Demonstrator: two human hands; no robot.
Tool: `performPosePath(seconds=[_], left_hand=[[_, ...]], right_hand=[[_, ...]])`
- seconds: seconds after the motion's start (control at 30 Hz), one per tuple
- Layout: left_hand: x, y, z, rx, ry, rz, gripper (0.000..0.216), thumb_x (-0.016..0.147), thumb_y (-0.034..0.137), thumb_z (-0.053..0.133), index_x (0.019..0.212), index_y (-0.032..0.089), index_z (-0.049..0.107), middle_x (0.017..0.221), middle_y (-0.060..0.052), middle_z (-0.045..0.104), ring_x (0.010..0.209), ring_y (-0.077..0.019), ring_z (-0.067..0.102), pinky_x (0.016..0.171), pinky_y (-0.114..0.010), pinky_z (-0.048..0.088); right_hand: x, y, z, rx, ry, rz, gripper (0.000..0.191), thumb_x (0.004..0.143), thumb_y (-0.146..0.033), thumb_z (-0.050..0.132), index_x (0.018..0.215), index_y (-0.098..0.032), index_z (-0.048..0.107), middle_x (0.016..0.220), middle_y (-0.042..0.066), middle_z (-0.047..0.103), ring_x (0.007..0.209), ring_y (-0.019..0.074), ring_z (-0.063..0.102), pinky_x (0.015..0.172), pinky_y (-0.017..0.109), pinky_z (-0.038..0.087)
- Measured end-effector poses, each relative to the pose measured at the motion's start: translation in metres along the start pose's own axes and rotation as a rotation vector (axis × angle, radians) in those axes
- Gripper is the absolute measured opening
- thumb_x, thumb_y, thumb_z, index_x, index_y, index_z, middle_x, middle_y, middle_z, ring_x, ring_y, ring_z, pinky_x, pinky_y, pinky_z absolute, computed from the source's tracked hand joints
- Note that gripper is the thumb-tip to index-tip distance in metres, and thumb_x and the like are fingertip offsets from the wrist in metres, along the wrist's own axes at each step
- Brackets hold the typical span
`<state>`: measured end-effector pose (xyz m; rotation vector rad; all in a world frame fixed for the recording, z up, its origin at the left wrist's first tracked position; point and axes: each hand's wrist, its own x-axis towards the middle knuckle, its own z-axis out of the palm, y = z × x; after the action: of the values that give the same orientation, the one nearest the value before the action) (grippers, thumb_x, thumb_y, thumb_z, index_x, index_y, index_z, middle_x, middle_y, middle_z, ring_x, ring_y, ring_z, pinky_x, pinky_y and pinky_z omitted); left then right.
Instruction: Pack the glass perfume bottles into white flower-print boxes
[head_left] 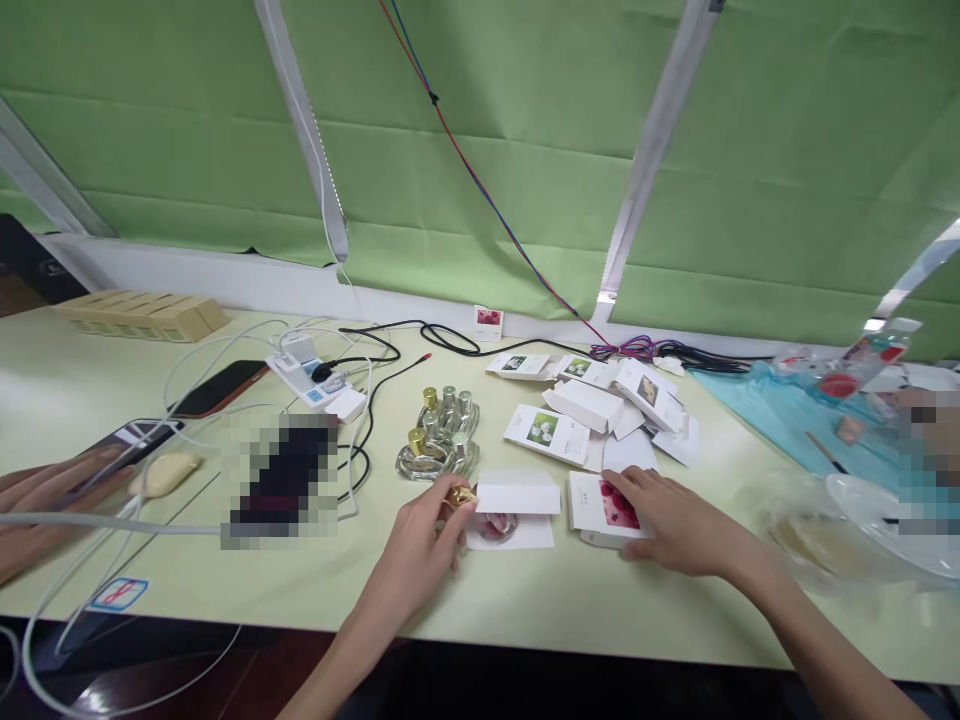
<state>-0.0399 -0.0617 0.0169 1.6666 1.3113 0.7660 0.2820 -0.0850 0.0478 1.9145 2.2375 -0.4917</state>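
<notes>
My left hand (427, 545) is closed, thumb and fingers pinching the gold cap of a small glass perfume bottle (495, 526). The bottle lies on its side, its clear body partly covered by a folded white paper piece (517, 496). My right hand (671, 520) rests over a small white box (589, 505) with a red flower picture, fingers on top and thumb at the near edge. Beyond my left hand stand several glass bottles (442, 440) with gold and silver caps. Past my right hand lies a pile of white boxes (589, 400), some with green pictures.
At the left, another person's hand (52, 510) lies on a phone. Near it are a power strip (304, 375), white cables, a dark phone (221, 388) and a beige lump (169, 474). Blue plastic sheeting (780, 410) and a white plate (892, 515) are at the right.
</notes>
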Motion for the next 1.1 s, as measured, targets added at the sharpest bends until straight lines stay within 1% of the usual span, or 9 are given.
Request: performPosePath(seconds=[0.13,0.23,0.33,0.43,0.57,0.67,0.77,0.93,1.1], left_hand=[[0.004,0.02,-0.001,0.218,-0.001,0.145,0.025,0.098,0.043,0.045,0.1,0.023,0.06,0.085,-0.002,0.065,0.072,-0.0183,0.061,0.063,-0.027,0.046],[0.008,0.034,-0.002,0.342,-0.042,0.201,0.022,0.098,0.037,0.045,0.096,0.023,0.062,0.086,-0.002,0.067,0.082,-0.0209,0.062,0.072,-0.029,0.045],[0.015,0.041,-0.003,0.387,-0.118,0.255,0.024,0.1,0.034,0.042,0.092,0.022,0.062,0.086,-0.004,0.067,0.085,-0.0227,0.062,0.074,-0.03,0.044],[0.021,0.044,-0.003,0.412,-0.168,0.306,0.024,0.1,0.031,0.041,0.092,0.022,0.062,0.089,-0.005,0.067,0.086,-0.0231,0.061,0.073,-0.03,0.041],[0.026,0.045,-0.002,0.46,-0.197,0.321,0.022,0.1,0.028,0.041,0.095,0.021,0.062,0.091,-0.005,0.067,0.087,-0.0223,0.061,0.074,-0.03,0.041],[0.027,0.045,-0.004,0.476,-0.221,0.317,0.022,0.099,0.028,0.041,0.097,0.021,0.062,0.095,-0.005,0.067,0.089,-0.0222,0.061,0.075,-0.03,0.042],[0.026,0.045,-0.006,0.473,-0.228,0.313,0.023,0.099,0.029,0.042,0.098,0.02,0.063,0.093,-0.005,0.067,0.089,-0.0226,0.061,0.077,-0.031,0.042],[0.029,0.042,-0.012,0.453,-0.219,0.323,0.024,0.098,0.029,0.043,0.096,0.022,0.065,0.093,-0.006,0.068,0.092,-0.0236,0.061,0.078,-0.03,0.043],[0.036,0.043,-0.017,0.518,-0.201,0.348,0.021,0.097,0.027,0.045,0.086,0.021,0.062,0.083,-0.006,0.065,0.082,-0.0227,0.062,0.07,-0.029,0.041]], right_hand=[[-0.009,0.004,-0.011,-0.021,0.0,0.037,0.064,0.089,-0.042,0.055,0.148,-0.018,0.047,0.13,0.019,0.061,0.118,0.0372,0.058,0.099,0.049,0.045],[-0.02,0.004,-0.023,0.046,0.006,0.108,0.063,0.097,-0.053,0.039,0.149,-0.02,0.045,0.122,0.019,0.067,0.115,0.0387,0.062,0.097,0.053,0.047],[-0.029,0.002,-0.037,0.238,0.108,0.212,0.069,0.095,-0.067,0.031,0.148,-0.026,0.049,0.127,0.016,0.067,0.123,0.0407,0.059,0.103,0.057,0.044],[-0.027,-0.002,-0.046,0.49,0.176,0.179,0.073,0.09,-0.076,0.038,0.146,-0.03,0.052,0.144,0.011,0.058,0.135,0.0405,0.05,0.11,0.055,0.041],[-0.009,-0.013,-0.034,0.859,-0.007,0.126,0.082,0.085,-0.078,0.051,0.152,-0.033,0.042,0.161,0.006,0.039,0.145,0.0354,0.04,0.114,0.05,0.041],[0.007,-0.019,-0.016,1.207,-0.168,0.103,0.074,0.087,-0.072,0.055,0.146,-0.027,0.049,0.145,0.01,0.057,0.128,0.0309,0.058,0.098,0.043,0.054],[0.016,-0.019,-0.004,1.409,-0.248,0.047,0.061,0.086,-0.064,0.063,0.127,-0.02,0.063,0.12,0.01,0.072,0.11,0.0264,0.067,0.087,0.035,0.058],[0.016,-0.008,-0.004,1.483,-0.261,0.089,0.05,0.085,-0.06,0.066,0.112,-0.018,0.068,0.109,0.009,0.074,0.102,0.0234,0.07,0.083,0.032,0.058],[0.003,0.005,-0.017,1.294,-0.236,0.098,0.055,0.083,-0.067,0.065,0.112,-0.021,0.071,0.117,0.009,0.072,0.101,0.0243,0.07,0.08,0.033,0.06]])
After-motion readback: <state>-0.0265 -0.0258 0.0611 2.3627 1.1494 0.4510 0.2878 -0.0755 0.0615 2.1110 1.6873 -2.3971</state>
